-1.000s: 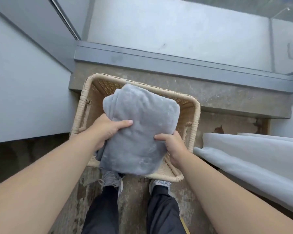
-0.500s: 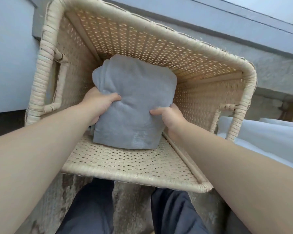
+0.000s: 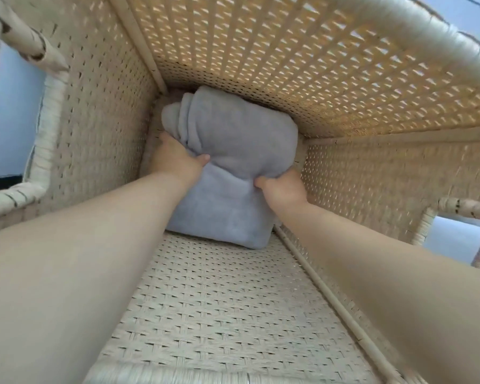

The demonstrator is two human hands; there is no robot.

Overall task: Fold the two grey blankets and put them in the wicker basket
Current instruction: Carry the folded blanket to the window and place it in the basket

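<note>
Woven walls of the wicker basket (image 3: 288, 65) fill the view. Deep inside the basket, the left hand (image 3: 175, 159) and right hand (image 3: 283, 187) clutch the folded grey blanket (image 3: 233, 151) by its sides. Placement seems nearly done; next comes settling it flat, then letting go.

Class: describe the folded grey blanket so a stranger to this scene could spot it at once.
Start with the pale woven wicker basket, whose walls fill the view. Deep inside, by its far wall, is the folded grey fleece blanket, held between the left hand and right hand. It is the only soft, smooth grey thing among woven cane.
</note>
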